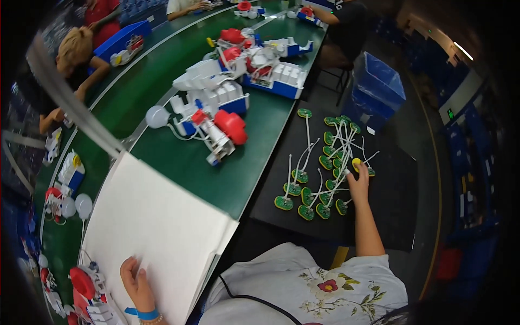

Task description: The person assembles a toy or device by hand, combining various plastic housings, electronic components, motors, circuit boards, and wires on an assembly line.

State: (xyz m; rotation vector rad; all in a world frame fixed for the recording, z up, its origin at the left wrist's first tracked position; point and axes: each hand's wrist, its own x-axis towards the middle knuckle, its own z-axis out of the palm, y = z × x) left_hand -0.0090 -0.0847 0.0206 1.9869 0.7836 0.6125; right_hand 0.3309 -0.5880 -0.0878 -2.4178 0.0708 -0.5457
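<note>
My right hand [358, 187] reaches over several oval green circuit boards [306, 212] with yellow rims and white wires, lying on a black surface. Its thumb and forefinger are apart, and a small yellow round piece [356, 161] shows at the forefinger's tip. Whether that piece is touched or held is unclear. One board [371, 172] lies just beside these fingers. My left hand [136, 284], with a blue band at the wrist, is over a large white board [157, 216]. Its fingers are loosely bent and apart, with nothing visible in them.
Beyond the white board, a pile of white, blue and red assemblies [260, 65] sits on the green table [227, 179]. More assemblies [89, 292] lie at lower left. A blue lined bin [379, 81] stands at far right. Other people work along the belt [162, 65].
</note>
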